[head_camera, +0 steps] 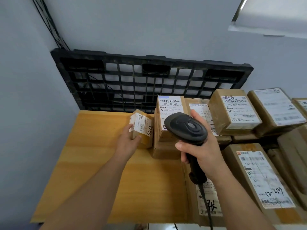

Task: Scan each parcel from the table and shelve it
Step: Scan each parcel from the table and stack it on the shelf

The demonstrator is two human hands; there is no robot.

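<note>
A small brown parcel [142, 127] with a white label and handwritten digits stands on the wooden table [93, 160]. My left hand [127, 140] grips its near left corner, thumb under the front edge. My right hand [201, 151] holds a black barcode scanner [186, 128] by the handle, its head raised in front of a taller labelled parcel [171, 107]. The scanner's cable [207, 208] hangs down toward me.
Several brown parcels with white labels are stacked across the right side of the table, such as a large one [234, 112] at the back and another [262, 178] near me. A black plastic pallet [149, 80] leans on the grey wall behind. The table's left half shows bare wood.
</note>
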